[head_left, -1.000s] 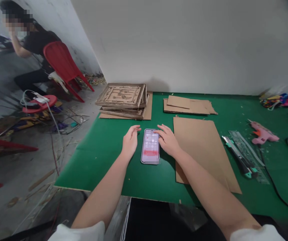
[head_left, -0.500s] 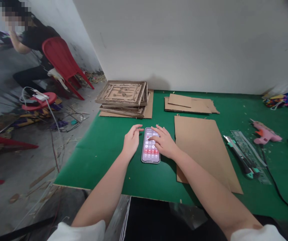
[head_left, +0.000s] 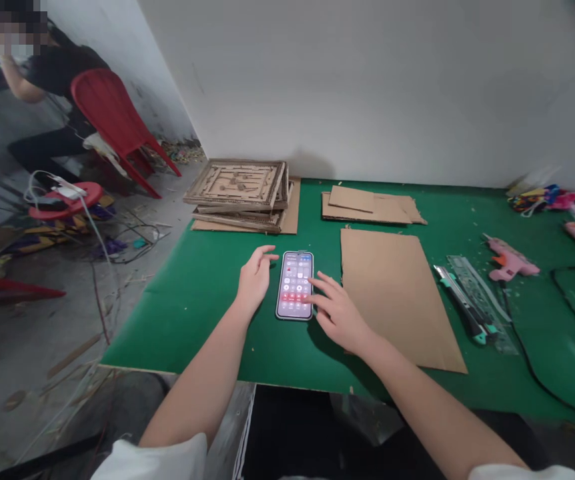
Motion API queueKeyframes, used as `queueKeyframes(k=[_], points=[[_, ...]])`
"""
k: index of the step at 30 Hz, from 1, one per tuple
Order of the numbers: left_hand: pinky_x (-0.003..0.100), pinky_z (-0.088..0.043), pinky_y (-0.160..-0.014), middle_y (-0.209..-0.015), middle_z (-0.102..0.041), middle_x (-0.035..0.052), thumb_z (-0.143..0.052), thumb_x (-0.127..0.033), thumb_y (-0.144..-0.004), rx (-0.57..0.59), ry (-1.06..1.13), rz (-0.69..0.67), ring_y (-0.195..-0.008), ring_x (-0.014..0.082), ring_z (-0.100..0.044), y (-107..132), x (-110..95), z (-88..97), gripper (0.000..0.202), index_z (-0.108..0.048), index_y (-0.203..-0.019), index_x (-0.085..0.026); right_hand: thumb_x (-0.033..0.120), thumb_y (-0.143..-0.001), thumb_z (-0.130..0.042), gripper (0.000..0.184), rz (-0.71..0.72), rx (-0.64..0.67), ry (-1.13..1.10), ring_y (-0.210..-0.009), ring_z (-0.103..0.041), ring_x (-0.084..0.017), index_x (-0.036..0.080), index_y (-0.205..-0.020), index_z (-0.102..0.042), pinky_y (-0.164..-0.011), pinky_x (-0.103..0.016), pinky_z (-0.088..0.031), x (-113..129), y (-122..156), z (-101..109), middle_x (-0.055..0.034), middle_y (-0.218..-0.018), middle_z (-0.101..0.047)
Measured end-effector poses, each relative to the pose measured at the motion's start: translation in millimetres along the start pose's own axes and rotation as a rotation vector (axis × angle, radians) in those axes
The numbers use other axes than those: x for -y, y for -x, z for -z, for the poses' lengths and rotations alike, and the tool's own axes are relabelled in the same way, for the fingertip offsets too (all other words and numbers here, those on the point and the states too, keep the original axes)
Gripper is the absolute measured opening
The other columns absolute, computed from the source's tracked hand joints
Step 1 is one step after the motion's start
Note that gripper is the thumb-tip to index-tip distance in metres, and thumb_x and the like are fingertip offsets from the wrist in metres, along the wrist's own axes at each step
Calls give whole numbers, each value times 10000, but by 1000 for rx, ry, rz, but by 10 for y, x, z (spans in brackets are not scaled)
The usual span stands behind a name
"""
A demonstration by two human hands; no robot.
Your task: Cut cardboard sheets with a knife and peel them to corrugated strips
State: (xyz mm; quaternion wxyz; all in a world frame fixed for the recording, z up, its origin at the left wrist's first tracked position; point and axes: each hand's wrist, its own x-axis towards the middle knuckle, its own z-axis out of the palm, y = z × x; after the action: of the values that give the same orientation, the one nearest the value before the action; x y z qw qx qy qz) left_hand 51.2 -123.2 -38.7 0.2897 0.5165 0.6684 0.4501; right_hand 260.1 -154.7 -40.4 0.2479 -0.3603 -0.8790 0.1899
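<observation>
A smartphone with a lit screen of icons lies flat on the green tabletop. My left hand rests just left of it, fingers parted, holding nothing. Over the phone's right edge reaches my right hand, its fingers spread and a fingertip at or just above the screen; whether it touches I cannot tell. Beneath and right of that hand is a large brown cardboard sheet.
Framed cardboard pieces are stacked at the back left. Cardboard offcuts lie behind the sheet. To the right are a utility knife, a clear ruler and a pink glue gun with its cord. A person sits on a red chair.
My right hand has drawn back from the upper part of the screen toward the phone's lower right edge, uncovering more icons. The view has shifted slightly; my left hand stays beside the phone.
</observation>
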Motion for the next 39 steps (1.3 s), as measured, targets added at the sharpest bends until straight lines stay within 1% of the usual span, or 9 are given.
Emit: queueKeyframes(k=[4,10,14,19,26,29,33,36,39], points=[[357,-421,-849,-1000,-647,35,-328,-298,-856,24,-113,17,-935,188,-583,206,-59,67,323,-507,-1118,-238,66,-746,-391,386,-4,-6,1,-1309,-225,-222,230,-1026,-601,-1015,-479,-320,27,167,-62,-48,-1316,-435],[397,-383,-925,-1181,-545,96,-396,-332,-851,-33,-414,-181,-1104,229,-488,853,-87,32,427,-391,-1256,-199,51,-734,-386,373,8,-20,-15,-1309,-227,-221,216,-983,-609,-1022,-473,-317,20,152,-48,-47,-1300,-447],[462,-282,-1010,-1290,-450,135,-498,-409,-791,-8,-564,-294,-1205,279,-394,1095,-45,-91,647,-253,-1340,-170,64,-730,-405,358,10,-24,-15,-1306,-230,-230,214,-979,-615,-1024,-479,-307,20,158,-58,-52,-1298,-450],[487,-314,-973,-1276,-438,167,-559,-461,-736,28,-610,-275,-1203,320,-383,1103,-62,-180,811,-159,-1379,-169,87,-730,-425,338,28,-18,8,-1300,-243,-241,225,-958,-631,-1020,-492,-299,16,151,-77,-48,-1301,-450],[490,-287,-988,-1266,-443,172,-562,-456,-734,-21,-663,-280,-1221,326,-359,1130,-14,-291,805,-177,-1379,-168,104,-750,-401,349,-36,-47,-10,-1312,-215,-247,209,-1005,-615,-1035,-506,-264,6,167,-105,-64,-1314,-441],[497,-287,-982,-1262,-439,207,-564,-476,-725,-33,-708,-269,-1228,340,-349,1123,-16,-338,826,-191,-1377,-134,96,-750,-362,406,-196,-107,-216,-1290,-276,-207,211,-1088,-555,-1032,-449,-292,-53,67,-78,-61,-1309,-447],[514,-292,-966,-1284,-414,234,-594,-488,-694,-10,-742,-266,-1221,366,-350,1059,-68,-378,884,-176,-1384,-126,95,-722,-333,380,-543,-159,-576,-1088,-511,-162,222,-1040,-496,-884,-360,-441,-226,-232,-62,-59,-1128,-577],[510,-298,-964,-1269,-432,219,-606,-465,-689,0,-726,-255,-1212,361,-364,1009,-96,-393,884,-168,-1385,-141,109,-717,-324,328,-611,-157,-630,-938,-589,-165,210,-994,-466,-733,-325,-495,-347,-408,-119,-75,-1043,-615],[492,-293,-978,-1254,-451,198,-603,-434,-694,5,-697,-250,-1209,344,-371,981,-89,-397,864,-167,-1379,-139,107,-710,-320,305,-635,-165,-666,-896,-601,-158,217,-965,-446,-701,-307,-487,-395,-452,-189,-67,-992,-635]])
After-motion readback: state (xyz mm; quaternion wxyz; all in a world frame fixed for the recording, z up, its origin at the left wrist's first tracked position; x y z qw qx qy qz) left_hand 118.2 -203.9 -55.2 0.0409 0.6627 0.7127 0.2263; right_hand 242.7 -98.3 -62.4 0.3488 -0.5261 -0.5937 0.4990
